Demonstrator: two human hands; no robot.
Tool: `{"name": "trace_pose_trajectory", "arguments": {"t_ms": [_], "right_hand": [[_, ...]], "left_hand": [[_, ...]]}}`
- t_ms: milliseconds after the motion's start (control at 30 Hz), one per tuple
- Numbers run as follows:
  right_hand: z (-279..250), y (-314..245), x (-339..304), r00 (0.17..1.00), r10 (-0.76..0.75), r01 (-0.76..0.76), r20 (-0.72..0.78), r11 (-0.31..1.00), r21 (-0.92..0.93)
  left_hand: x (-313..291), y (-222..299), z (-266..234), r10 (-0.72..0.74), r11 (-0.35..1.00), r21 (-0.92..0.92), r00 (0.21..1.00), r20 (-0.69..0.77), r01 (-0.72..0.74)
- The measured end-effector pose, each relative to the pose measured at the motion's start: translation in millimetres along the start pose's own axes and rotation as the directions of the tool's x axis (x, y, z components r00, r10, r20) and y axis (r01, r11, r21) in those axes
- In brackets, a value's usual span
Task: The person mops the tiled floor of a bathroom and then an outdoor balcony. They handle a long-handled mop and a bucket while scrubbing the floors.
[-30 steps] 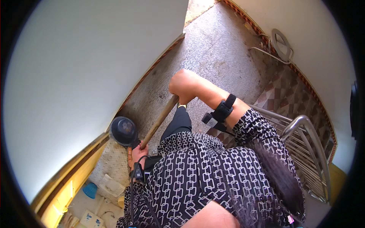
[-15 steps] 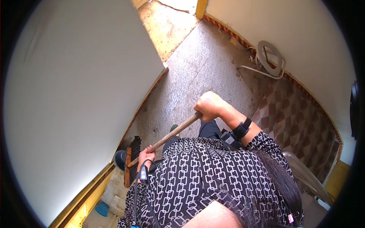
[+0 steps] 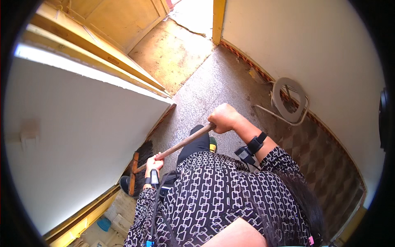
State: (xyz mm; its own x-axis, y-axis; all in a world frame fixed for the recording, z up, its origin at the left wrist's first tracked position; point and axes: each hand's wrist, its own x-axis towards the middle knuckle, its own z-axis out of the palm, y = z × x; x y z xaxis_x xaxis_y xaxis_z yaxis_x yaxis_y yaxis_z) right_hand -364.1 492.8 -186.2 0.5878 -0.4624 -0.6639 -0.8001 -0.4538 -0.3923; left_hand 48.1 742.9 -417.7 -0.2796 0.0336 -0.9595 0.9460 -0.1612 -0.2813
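A broom with a pale wooden handle (image 3: 185, 141) lies slantwise across the front of my body. My right hand (image 3: 223, 118) is closed around the handle's upper end. Lower down, near the head, my left hand (image 3: 154, 163) wraps around the same handle. The broom's brown wooden head (image 3: 133, 173) and dark bristles (image 3: 145, 151) are off to the left, close to the foot of the white wall; whether the bristles touch the floor I cannot tell. Behind the head, a rounded black object (image 3: 124, 184) is partly hidden.
A white wall (image 3: 82, 123) stands close on the left, with a yellow doorway and door (image 3: 119, 20) ahead. Against the right wall is a metal-framed stand with an oval grey seat (image 3: 279, 92). A blue item (image 3: 104, 224) lies at lower left. Brown checked flooring (image 3: 317, 152) spans the right.
The view has shifted, bringing the yellow door and frame into sight. My leg and a green-and-yellow shoe have moved. Both hands keep their hold on the broom, which is slightly higher in view.
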Motion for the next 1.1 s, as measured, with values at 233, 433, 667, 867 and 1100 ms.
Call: {"name": "trace_pose_trajectory", "arguments": {"t_ms": [233,433,667,867,1100], "right_hand": [[-50,127,57,0.991,-0.119,0.113,-0.065,0.989,-0.093],[-135,208,114,0.988,-0.155,0.156,0.020,0.983,-0.093],[-201,216,180,0.977,-0.149,0.168,0.150,0.979,-0.120],[-218,283,204,0.953,-0.287,0.298,0.095,0.942,-0.155],[-273,351,240,0.899,-0.437,0.429,0.028,0.864,-0.263]], "left_hand": [[-41,-115,129,0.098,0.216,0.816,0.843,0.529,-0.537],[74,-109,181,0.153,0.906,0.380,0.981,0.123,-0.189],[112,-63,223,-0.131,0.976,-0.176,0.991,-0.009,0.127],[116,-103,269,0.076,0.996,-0.044,0.993,0.094,-0.072],[143,-157,358,0.344,0.887,-0.277,0.929,-0.138,-0.370]]}}
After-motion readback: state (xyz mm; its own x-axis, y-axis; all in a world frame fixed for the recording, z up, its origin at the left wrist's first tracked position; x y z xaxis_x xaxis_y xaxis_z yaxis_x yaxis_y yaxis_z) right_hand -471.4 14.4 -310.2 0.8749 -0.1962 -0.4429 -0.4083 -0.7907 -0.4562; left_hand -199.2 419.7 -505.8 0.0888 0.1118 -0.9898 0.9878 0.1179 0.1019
